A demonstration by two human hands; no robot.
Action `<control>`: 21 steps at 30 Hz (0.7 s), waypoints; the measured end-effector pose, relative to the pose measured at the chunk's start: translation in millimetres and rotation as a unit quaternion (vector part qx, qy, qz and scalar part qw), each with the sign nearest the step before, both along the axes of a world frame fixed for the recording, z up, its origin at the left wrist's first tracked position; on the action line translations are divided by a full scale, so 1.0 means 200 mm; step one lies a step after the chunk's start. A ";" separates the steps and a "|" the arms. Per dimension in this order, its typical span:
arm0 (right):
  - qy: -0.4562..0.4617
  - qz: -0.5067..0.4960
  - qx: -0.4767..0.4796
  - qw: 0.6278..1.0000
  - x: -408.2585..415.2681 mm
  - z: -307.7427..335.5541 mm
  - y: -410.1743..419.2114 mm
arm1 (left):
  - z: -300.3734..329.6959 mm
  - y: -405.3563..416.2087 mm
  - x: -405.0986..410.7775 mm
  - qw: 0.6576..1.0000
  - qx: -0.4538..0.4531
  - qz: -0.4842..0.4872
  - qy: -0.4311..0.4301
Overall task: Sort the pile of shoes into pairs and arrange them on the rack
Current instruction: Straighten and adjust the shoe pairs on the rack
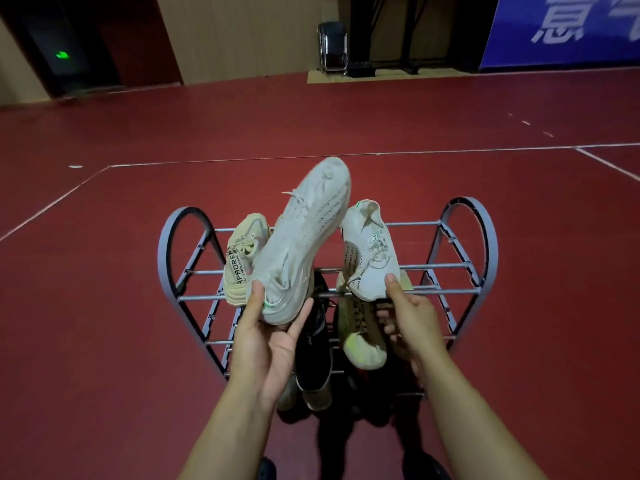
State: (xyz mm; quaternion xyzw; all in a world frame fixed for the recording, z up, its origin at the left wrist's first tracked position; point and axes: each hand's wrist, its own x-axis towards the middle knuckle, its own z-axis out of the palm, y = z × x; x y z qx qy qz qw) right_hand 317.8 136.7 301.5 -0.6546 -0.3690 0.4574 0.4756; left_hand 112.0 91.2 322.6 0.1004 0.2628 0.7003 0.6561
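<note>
My left hand holds a pale knit sneaker by its heel, toe pointing up and away, above the grey metal shoe rack. My right hand holds the heel of a matching white sneaker, which stands at the top tier, thumb on its side. A beige sneaker with black lettering rests on the top tier at the left. Lower down in the rack are a black shoe and an olive and yellow shoe.
The rack stands on a red floor with white lines. Its right half has bare bars. A folding chair and a blue banner stand far behind. Dark shoes lie in shadow below the rack's front.
</note>
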 end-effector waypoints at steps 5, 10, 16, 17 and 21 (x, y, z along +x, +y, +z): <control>0.116 0.013 -0.081 0.990 -0.02 -0.02 0.07 | -0.03 0.01 0.05 1.000 0.007 -0.028 -0.004; 0.325 0.019 -0.089 0.941 -0.02 -0.05 0.09 | -0.06 0.01 0.11 0.998 0.008 -0.054 -0.038; 0.460 0.051 -0.094 0.881 -0.03 0.00 0.04 | -0.06 0.01 0.18 0.995 0.029 -0.070 -0.066; 0.463 0.059 -0.084 0.881 -0.05 0.01 0.02 | -0.06 0.01 0.20 0.994 0.031 -0.071 -0.074; 0.402 0.028 -0.009 0.915 -0.18 -0.02 -0.06 | -0.07 0.00 0.21 0.994 0.032 -0.058 -0.086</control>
